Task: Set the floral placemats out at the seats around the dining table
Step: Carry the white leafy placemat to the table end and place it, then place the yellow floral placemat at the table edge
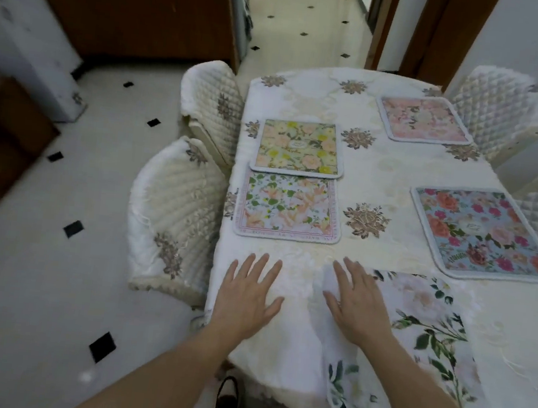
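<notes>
1. I have five mats on the table (381, 169): a yellow mat (298, 147) and a green-leaf mat (289, 207) on the left side, the yellow one's near edge overlapping the other's far edge; a pink mat (424, 119) at the far right; a blue mat (486, 235) at the right; and a white mat (418, 346) at the near end, under my right hand.
2. My left hand (246, 296) lies flat on the tablecloth, fingers spread, holding nothing. My right hand (358, 304) rests palm-down with fingers spread on the white mat's left part, pressing rather than gripping.
3. I judge the mats light, thin and fairly stiff; the four farther ones lie flat with rounded, bound edges. The white one looks softer, since its near edge drapes over the table rim.
4. The cloth looks smooth, so a mat should slide under a flat palm. To lift one, I would pinch a bound corner or edge.
5. The white mat sits skewed toward the right, so I judge it needs squaring to the near seat.
6. Hard to make out: the white mat's near edge is lost at the table rim, the blue mat's right corner is cut off, and the right-hand chairs (499, 111) are only partly in view. Any near chair is hidden.
</notes>
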`<state>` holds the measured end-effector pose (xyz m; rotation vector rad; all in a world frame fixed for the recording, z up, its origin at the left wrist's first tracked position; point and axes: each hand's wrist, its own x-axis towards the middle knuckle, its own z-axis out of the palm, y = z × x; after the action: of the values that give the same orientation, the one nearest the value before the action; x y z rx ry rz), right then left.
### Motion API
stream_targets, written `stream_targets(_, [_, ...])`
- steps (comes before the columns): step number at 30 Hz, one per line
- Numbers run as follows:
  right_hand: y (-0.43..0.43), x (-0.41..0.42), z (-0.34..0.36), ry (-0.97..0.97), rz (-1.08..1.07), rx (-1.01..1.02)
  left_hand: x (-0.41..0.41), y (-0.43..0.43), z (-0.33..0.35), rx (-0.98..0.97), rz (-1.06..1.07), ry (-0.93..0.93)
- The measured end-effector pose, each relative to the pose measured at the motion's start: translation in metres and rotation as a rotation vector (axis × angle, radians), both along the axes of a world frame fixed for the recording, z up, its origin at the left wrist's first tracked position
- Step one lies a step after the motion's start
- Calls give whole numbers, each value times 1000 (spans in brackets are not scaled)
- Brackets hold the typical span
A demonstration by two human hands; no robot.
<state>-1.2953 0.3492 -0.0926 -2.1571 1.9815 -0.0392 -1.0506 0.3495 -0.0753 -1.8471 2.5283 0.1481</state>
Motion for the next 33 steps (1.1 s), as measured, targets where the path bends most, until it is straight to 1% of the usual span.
stream_targets(3, [-21, 49, 12, 3, 126, -41, 52, 1, 22, -69, 92, -14])
stream_targets(7, [-51, 123, 46, 11, 277, -121, 125, 5, 56, -140, 226, -26])
stream_targets(10, [-71, 184, 72, -5, 379, -170, 182, 6, 81, -206, 281, -58])
stream_targets(12, [-80, 226, 86, -2, 438, -200, 221, 5, 95, -227, 334, -88])
stream_targets(15, [-94, 288, 100, 3, 500, -241, 273, 4, 108, -236, 430, -68])
stream_targets(20, [-110, 407, 115, -29, 560, -285, 377, 5, 96, -230, 496, -69])
stream_targets(25, [-125, 512, 123, 39, 595, -287, 477, 4, 92, -230, 546, -50])
stream_targets(29, [-133, 570, 125, 59, 585, -281, 540, 1, 91, -219, 564, -55])
stream_targets(33, [-143, 602, 123, 95, 580, -277, 581, -11, 86, -180, 572, -39])
